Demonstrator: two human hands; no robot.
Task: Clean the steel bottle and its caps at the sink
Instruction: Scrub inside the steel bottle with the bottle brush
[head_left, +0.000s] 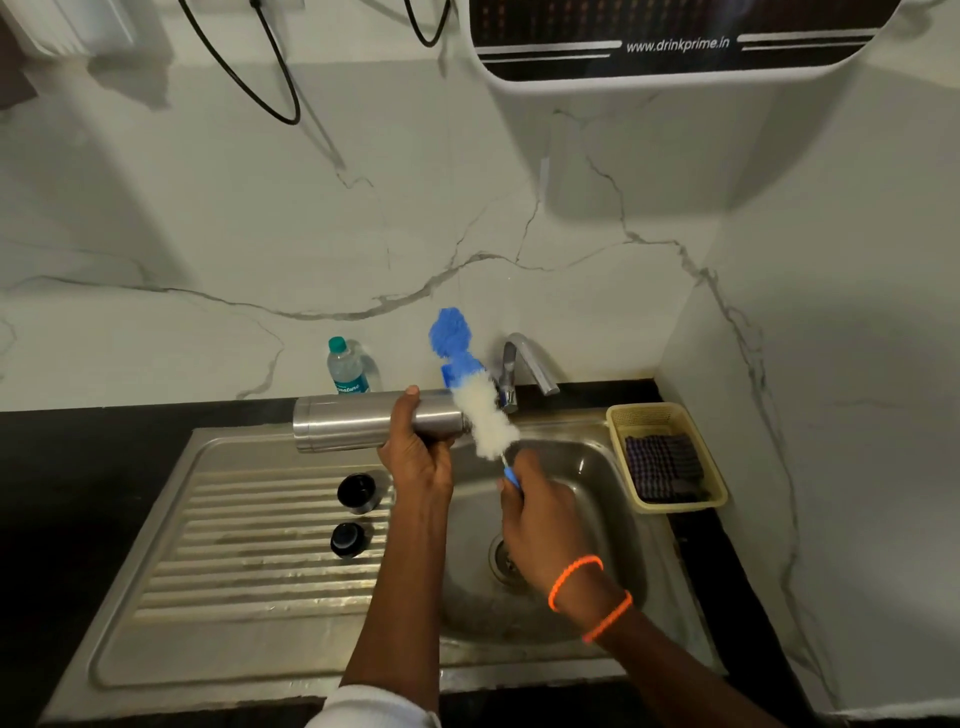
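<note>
My left hand (415, 457) grips the steel bottle (353, 422), which lies level over the sink's left edge with its mouth pointing right. My right hand (535, 499) holds the blue handle of a bottle brush (480, 395). The brush has white and blue bristles and stands tilted just outside the bottle's mouth, tip up and to the left. Two dark caps, one (357, 491) and the other (348, 538), sit on the ribbed drainboard (249, 551), left of my left forearm.
The steel sink basin (597, 519) with its drain lies under my right hand, and the tap (524, 371) stands behind it. A yellow basket (660, 415) holding a dark cloth sits at the right. A small plastic water bottle (345, 366) stands at the wall.
</note>
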